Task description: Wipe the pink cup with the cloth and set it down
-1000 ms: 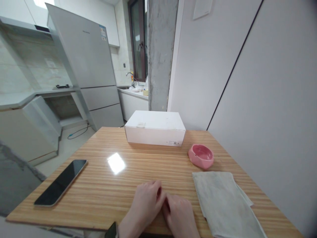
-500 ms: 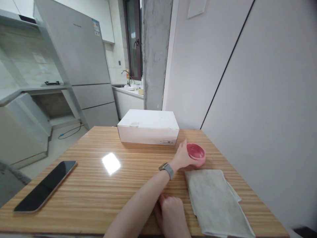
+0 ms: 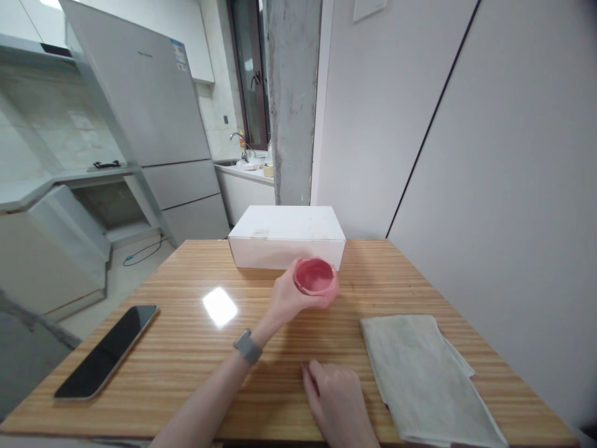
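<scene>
A pink bowl [image 3: 316, 277] is gripped at its left side by my left hand [image 3: 290, 292], thumb and fingers around its wall. It appears held above the table, in front of the white box, with its opening towards me. A watch with a grey band [image 3: 248, 346] is on my left wrist. My right hand [image 3: 333, 392] rests near the table's front edge, its fingers curled into a loose fist with nothing visible in them. To its right lies a folded pale grey-green cloth [image 3: 424, 373], which it does not touch.
On the wood-grain table [image 3: 186, 348], a white box [image 3: 286, 239] stands at the far edge. A black-screened phone [image 3: 109, 351] lies at the left. A white wall [image 3: 504, 186] borders the right side. Beyond the table are a fridge [image 3: 140, 106] and a sink counter.
My left hand has lifted the pink bowl and carried it left, from beside the cloth to in front of the box. The right hand has stayed in place, no longer crossed by the left forearm.
</scene>
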